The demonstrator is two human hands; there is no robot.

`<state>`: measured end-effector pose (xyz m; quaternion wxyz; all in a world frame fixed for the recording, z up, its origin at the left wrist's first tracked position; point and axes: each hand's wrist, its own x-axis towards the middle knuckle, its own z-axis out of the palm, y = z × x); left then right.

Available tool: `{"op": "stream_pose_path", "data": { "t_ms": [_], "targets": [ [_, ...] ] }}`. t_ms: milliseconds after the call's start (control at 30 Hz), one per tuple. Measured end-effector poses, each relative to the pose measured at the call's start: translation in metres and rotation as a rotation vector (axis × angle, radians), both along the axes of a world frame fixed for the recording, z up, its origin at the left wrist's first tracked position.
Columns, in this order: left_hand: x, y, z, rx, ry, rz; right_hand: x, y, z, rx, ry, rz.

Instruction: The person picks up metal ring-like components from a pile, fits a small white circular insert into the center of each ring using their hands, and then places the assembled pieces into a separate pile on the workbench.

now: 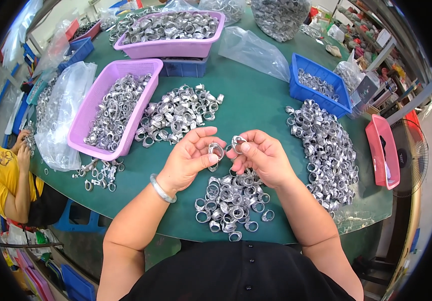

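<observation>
My left hand, with a pale bangle on its wrist, pinches a silver metal ring between thumb and fingers. Close beside it, my right hand grips another silver metal ring by thumb and forefinger. Both are raised over the table, with a small gap between them. Below them lies a loose pile of metal rings near the table's front edge. A second pile lies beyond my left hand, and a long, larger heap spreads to the right of my right forearm.
A purple basket of rings stands at left; another purple basket rests on a blue bin behind. At right are a blue bin, a pink basket and a fan. A co-worker in yellow sits far left. Plastic bags lie on the green table.
</observation>
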<state>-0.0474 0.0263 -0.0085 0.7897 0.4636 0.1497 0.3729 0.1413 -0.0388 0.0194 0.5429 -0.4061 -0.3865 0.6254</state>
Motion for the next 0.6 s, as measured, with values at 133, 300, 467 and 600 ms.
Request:
{"op": "stream_pose_path", "data": {
  "t_ms": [133,300,467,600],
  "targets": [
    [-0.0013,0.0021,-0.0027,-0.006,-0.013,-0.033,0.0012,-0.0012,-0.0021,-0.003,-0.059,0.008],
    [-0.0016,0.0035,-0.0021,-0.016,-0.051,-0.081,0.0011,-0.0036,0.0001,-0.003,-0.028,0.011],
    [-0.0021,0.0039,-0.0037,-0.025,-0.060,-0.113,0.0003,-0.0045,0.0017,-0.005,-0.008,0.013],
    [-0.0023,0.0046,-0.0082,0.026,-0.076,-0.117,0.0007,-0.0042,-0.0004,0.004,-0.030,0.024]
  ]
}}
